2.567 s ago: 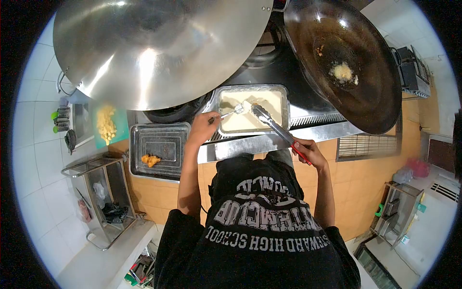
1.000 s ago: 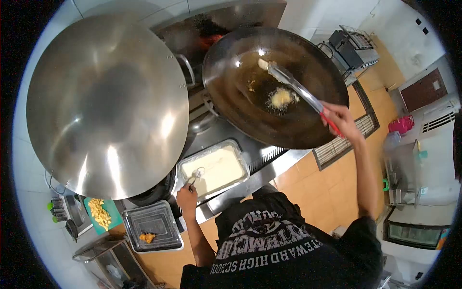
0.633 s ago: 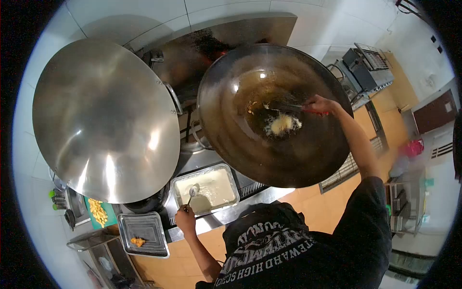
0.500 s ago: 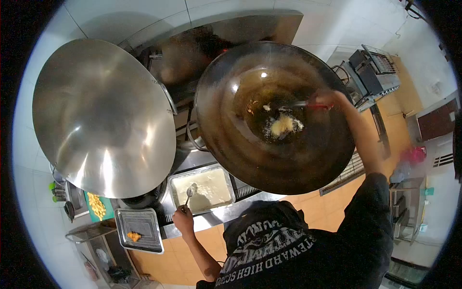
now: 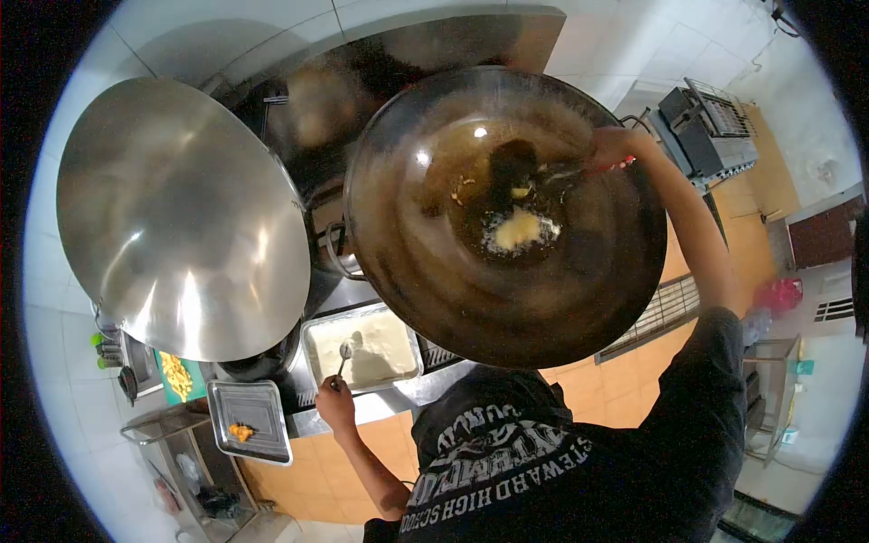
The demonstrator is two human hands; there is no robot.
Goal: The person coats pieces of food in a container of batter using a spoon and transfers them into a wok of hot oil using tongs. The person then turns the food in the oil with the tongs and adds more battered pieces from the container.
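Observation:
My right hand [image 5: 623, 145] is closed around a metal utensil with a red handle [image 5: 605, 166], over the right side of a big dark wok [image 5: 434, 299]. Its metal end reaches over the oil. A pale battered piece [image 5: 518, 230] bubbles in the oil below it, with a smaller yellowish bit [image 5: 520, 192] and a few brown crumbs [image 5: 463, 187] nearby. My left hand [image 5: 336, 404] grips the handle of a metal spoon [image 5: 344, 351]. The spoon's bowl is over a rectangular metal tray [image 5: 418, 351] of pale batter.
A large steel wok or lid [image 5: 186, 217] stands at the left. Below it, a metal tray [image 5: 279, 433] holds a golden fried piece [image 5: 241, 432]. Cut yellow pieces [image 5: 176, 376] lie on a green board [image 5: 196, 371]. A wire-racked appliance [image 5: 706, 136] stands at the far right.
My right hand has moved up toward the back of the wok with the red-handled utensil, away from the frying piece. My left hand and spoon stay at the batter tray. The view has shifted slightly.

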